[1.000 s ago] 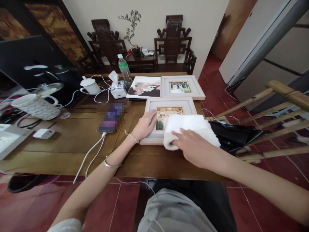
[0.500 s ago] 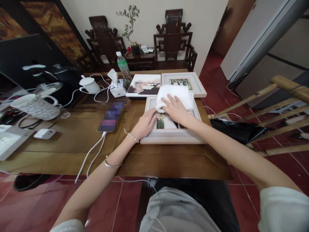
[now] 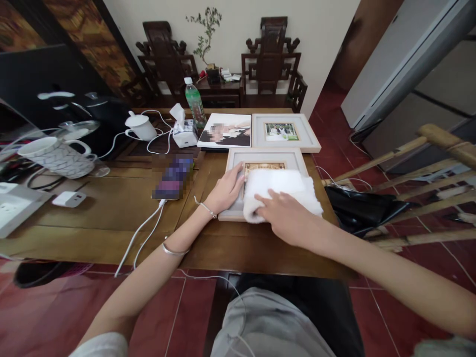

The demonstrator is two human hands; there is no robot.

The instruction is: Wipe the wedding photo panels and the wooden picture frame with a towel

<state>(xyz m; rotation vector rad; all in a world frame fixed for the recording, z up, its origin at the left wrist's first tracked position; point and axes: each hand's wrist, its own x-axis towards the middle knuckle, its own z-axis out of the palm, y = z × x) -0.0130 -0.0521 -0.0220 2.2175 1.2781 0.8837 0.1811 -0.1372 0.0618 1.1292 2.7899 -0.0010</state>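
Observation:
A picture frame [image 3: 233, 212] with a pale wood rim lies flat on the table in front of me. My left hand [image 3: 226, 191] rests along its left side, fingers stretched out and lying on the frame. My right hand [image 3: 284, 213] holds a folded white towel [image 3: 284, 181] pressed down on the frame. The towel covers most of the picture and the lower right part of the rim, so only the picture's upper strip shows. Some of the right fingertips are sunk in the towel's fold.
Behind the frame lie a second frame [image 3: 312, 141] and a photo panel [image 3: 223, 141]. A bottle [image 3: 194, 101], tissue box [image 3: 185, 135], lidded cup [image 3: 143, 130], phone [image 3: 174, 178] with cable, patterned mug [image 3: 59, 158] and power strip [image 3: 18, 208] stand leftward. A bamboo chair [image 3: 442, 144] is at right.
My right hand has drawn the towel toward me, from the frame's far part to its near right corner. The picture's upper edge has come into view. My left hand stays at the left side.

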